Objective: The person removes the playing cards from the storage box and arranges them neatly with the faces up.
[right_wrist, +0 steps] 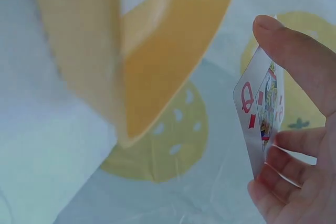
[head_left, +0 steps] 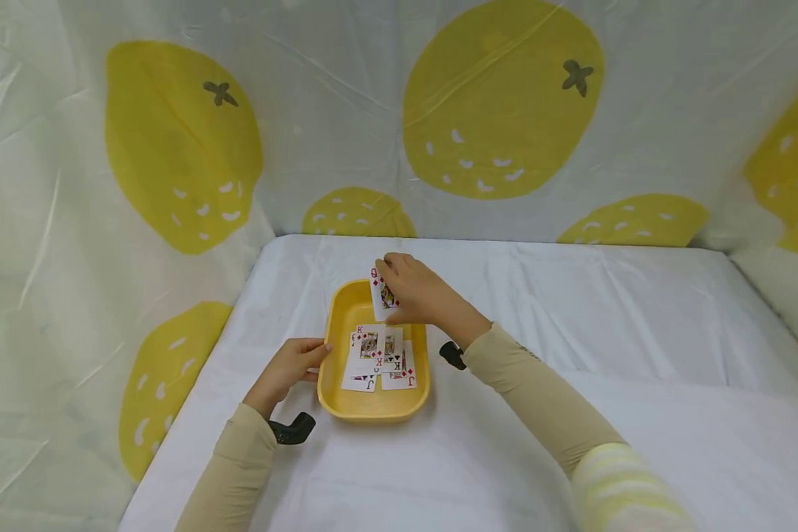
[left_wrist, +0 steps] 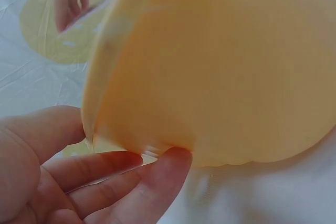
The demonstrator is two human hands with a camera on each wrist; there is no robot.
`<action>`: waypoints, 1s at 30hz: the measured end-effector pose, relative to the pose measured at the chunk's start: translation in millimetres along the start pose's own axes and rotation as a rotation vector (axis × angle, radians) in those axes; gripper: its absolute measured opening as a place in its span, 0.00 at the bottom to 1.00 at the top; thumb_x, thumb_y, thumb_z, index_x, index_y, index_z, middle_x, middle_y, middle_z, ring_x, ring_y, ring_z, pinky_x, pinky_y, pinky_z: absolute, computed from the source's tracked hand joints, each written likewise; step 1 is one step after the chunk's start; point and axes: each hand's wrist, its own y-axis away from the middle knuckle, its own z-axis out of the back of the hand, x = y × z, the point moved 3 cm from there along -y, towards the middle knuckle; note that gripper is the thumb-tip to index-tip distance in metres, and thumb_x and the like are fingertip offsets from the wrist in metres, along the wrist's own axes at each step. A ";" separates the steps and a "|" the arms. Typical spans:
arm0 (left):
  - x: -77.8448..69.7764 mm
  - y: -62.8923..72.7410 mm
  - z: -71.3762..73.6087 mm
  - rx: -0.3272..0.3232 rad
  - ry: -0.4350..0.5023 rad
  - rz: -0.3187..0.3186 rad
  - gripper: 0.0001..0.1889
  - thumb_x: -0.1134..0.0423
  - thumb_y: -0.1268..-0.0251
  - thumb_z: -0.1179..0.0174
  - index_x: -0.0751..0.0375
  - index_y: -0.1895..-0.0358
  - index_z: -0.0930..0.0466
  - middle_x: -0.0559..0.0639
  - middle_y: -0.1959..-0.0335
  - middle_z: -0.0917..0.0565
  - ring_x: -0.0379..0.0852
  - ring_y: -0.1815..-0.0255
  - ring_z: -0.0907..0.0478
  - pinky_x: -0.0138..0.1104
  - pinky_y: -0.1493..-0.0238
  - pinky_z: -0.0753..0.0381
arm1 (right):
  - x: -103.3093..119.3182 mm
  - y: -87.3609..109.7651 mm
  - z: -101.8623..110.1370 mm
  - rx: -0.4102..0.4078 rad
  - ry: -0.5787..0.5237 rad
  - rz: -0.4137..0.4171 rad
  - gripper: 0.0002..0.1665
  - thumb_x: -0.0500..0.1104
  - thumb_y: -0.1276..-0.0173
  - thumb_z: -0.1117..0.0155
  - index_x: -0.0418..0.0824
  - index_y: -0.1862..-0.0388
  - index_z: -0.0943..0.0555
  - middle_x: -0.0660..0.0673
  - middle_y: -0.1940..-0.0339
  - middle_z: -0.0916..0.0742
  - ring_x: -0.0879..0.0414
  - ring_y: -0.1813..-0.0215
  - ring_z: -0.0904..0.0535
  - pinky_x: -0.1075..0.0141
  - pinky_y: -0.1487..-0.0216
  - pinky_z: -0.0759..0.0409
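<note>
A yellow plastic tray sits on the white cloth. My left hand grips its left rim; in the left wrist view the thumb is at the rim and the fingertips press against the outside. Above the tray's far end, my right hand holds a queen of diamonds between thumb and fingers. The right wrist view shows this playing card face on at a slant, pinched by its edges. Several cards overlap face up inside the tray, with a king of diamonds on top and a jack partly covered.
White cloth covers the table around the tray. Behind it and to the left hangs a pale curtain with lemon prints. Dark wrist camera mounts stick out beside both wrists.
</note>
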 end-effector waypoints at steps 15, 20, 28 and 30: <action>0.0 2.6 5.7 -0.017 -0.013 0.011 0.21 0.59 0.35 0.48 0.72 0.45 0.29 0.62 0.55 0.22 0.48 0.64 0.21 0.37 0.65 0.20 | -54.2 79.6 -29.7 0.076 -0.099 -0.151 0.56 0.56 0.55 0.27 0.28 0.36 0.41 0.31 0.40 0.36 0.41 0.39 0.41 0.53 0.38 0.40; -0.2 1.1 3.5 -0.009 -0.007 0.013 0.22 0.59 0.35 0.48 0.73 0.45 0.29 0.62 0.55 0.21 0.48 0.64 0.21 0.38 0.65 0.19 | -56.4 92.1 -57.2 0.156 -0.145 -0.193 0.56 0.57 0.55 0.27 0.29 0.36 0.41 0.32 0.40 0.36 0.42 0.39 0.40 0.53 0.38 0.39; -0.1 0.0 -1.6 -0.001 -0.015 0.000 0.22 0.59 0.34 0.48 0.73 0.44 0.30 0.63 0.54 0.22 0.49 0.63 0.21 0.38 0.65 0.19 | -57.3 99.6 -77.3 0.234 -0.182 -0.238 0.55 0.58 0.54 0.28 0.30 0.36 0.40 0.34 0.40 0.35 0.43 0.41 0.37 0.54 0.40 0.36; 0.0 0.2 -2.3 0.001 -0.014 -0.003 0.22 0.59 0.35 0.48 0.73 0.44 0.30 0.63 0.54 0.22 0.49 0.63 0.21 0.38 0.65 0.19 | -57.8 101.4 -78.6 0.244 -0.196 -0.253 0.55 0.58 0.54 0.29 0.30 0.35 0.41 0.34 0.40 0.35 0.42 0.41 0.37 0.54 0.40 0.37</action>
